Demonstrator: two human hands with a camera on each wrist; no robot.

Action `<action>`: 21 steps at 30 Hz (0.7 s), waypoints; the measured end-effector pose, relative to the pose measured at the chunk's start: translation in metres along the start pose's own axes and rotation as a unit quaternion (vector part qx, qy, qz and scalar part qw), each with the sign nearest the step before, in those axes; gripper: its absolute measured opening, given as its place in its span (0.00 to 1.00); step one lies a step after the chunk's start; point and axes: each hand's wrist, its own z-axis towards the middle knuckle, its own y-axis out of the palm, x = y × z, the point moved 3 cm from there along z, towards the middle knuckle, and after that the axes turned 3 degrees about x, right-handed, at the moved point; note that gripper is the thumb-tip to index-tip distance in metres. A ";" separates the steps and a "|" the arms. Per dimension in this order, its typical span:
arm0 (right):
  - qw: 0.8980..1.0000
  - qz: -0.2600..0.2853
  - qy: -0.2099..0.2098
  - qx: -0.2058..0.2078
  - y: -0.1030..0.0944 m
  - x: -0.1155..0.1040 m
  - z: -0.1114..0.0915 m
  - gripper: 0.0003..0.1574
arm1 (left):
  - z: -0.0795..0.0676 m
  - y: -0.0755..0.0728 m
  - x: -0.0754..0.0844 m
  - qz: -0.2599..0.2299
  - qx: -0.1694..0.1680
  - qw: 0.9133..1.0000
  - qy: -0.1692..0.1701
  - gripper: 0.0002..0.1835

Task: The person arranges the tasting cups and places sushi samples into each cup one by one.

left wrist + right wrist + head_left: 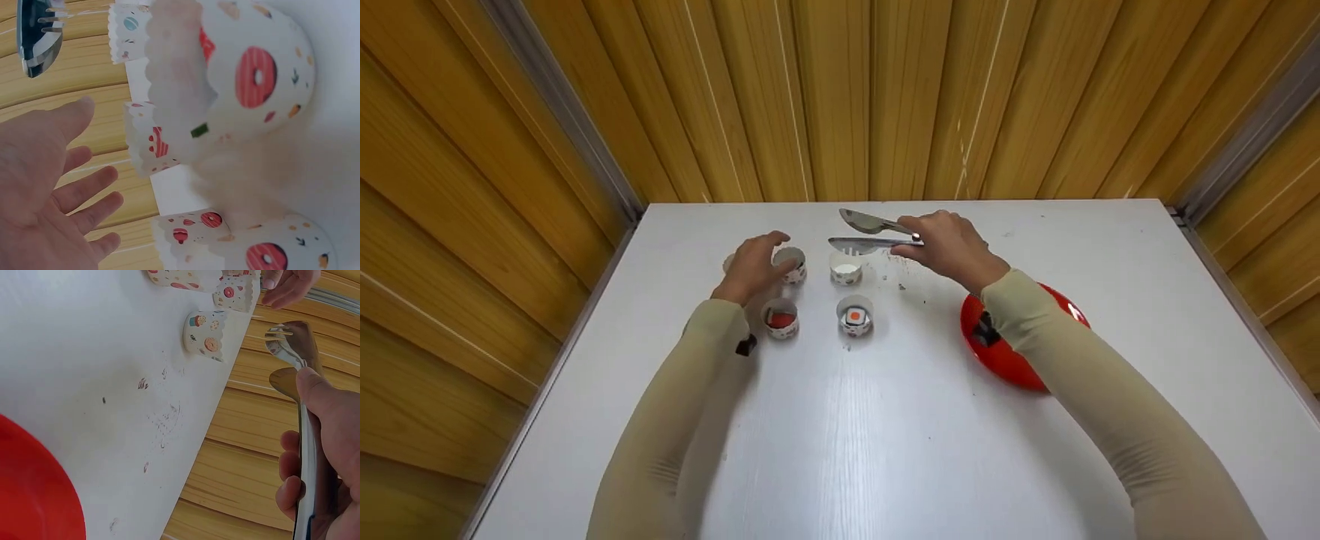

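My right hand (952, 244) grips a pair of metal tongs (306, 461), their fork-and-spoon ends apart above the table and pointing left. Nothing is held between the ends. Beneath them stands a white patterned paper cup (846, 277). My left hand (62, 185) is empty, fingers spread, in the air by the left cups. Its thumb is near a back paper cup (795, 276); another cup (727, 262) is mostly hidden behind the hand. Towards the front, one paper cup (781, 331) contains something red, and its neighbour (855, 328) holds a white piece with an orange centre.
A red plate (1009, 367) lies on the right of the white table (840, 435), partly covered by the right forearm. Small dark crumbs and smears (163, 422) mark the tabletop between plate and cups. Wood-patterned walls (840, 97) enclose the back and sides.
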 end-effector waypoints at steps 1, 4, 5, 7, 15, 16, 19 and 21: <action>1.000 0.001 0.002 0.001 -0.002 0.002 -0.002 0.21 | 0.000 -0.001 0.002 -0.005 0.004 1.000 0.003 0.29; 1.000 -0.003 0.004 0.003 -0.005 0.008 -0.009 0.22 | 0.001 -0.003 0.007 -0.007 0.011 1.000 0.014 0.27; 1.000 -0.004 0.004 0.003 -0.006 0.010 -0.012 0.22 | 0.002 -0.004 0.008 -0.009 0.011 1.000 0.017 0.27; 1.000 -0.005 0.003 0.005 -0.007 0.013 -0.017 0.22 | 0.001 -0.004 0.011 -0.013 0.008 1.000 0.020 0.27; 1.000 -0.012 0.003 0.014 -0.012 0.023 -0.039 0.24 | -0.001 -0.001 0.028 -0.045 -0.003 0.998 0.033 0.27; 1.000 -0.014 -0.002 0.018 -0.013 0.025 -0.042 0.23 | -0.001 0.000 0.031 -0.047 0.000 0.998 0.042 0.28; 0.999 -0.017 -0.008 0.026 -0.016 0.030 -0.050 0.23 | -0.001 0.002 0.038 -0.047 0.006 0.996 0.069 0.28; 1.000 -0.017 -0.002 0.024 -0.017 0.033 -0.056 0.23 | -0.001 0.005 0.043 -0.045 0.008 0.995 0.084 0.30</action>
